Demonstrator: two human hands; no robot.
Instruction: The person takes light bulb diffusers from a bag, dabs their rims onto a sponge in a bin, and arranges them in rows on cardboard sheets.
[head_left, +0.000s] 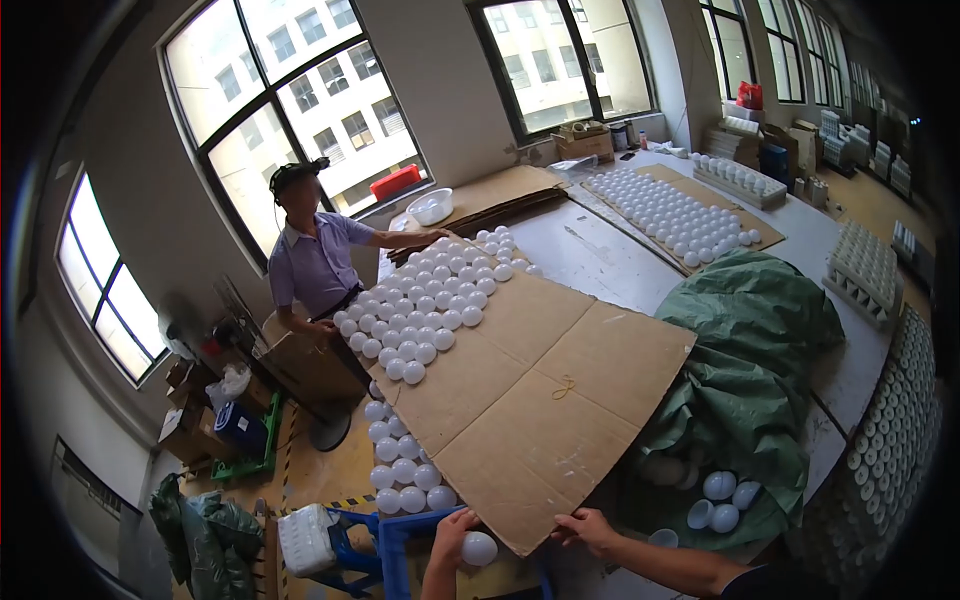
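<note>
A large creased cardboard sheet (560, 390) reaches from the near edge up to the far left, with many white globe covers (425, 300) on its far part. My left hand (455, 530) is closed on the sheet's near left edge, beside a single white globe (479, 548). At the near right corner, my right hand (588, 530) pinches the cardboard edge. More globes (405, 472) lie under the sheet's left side. Across from me, a person in a light purple shirt (318, 255) has both hands at the sheet's far end.
A green tarp (730, 350) with several loose globes (722, 500) lies right of the cardboard. Another globe-covered sheet (765, 232) is on the white table (610, 250). A blue frame (395, 560) stands below my left hand. A fan (328, 425) stands at left.
</note>
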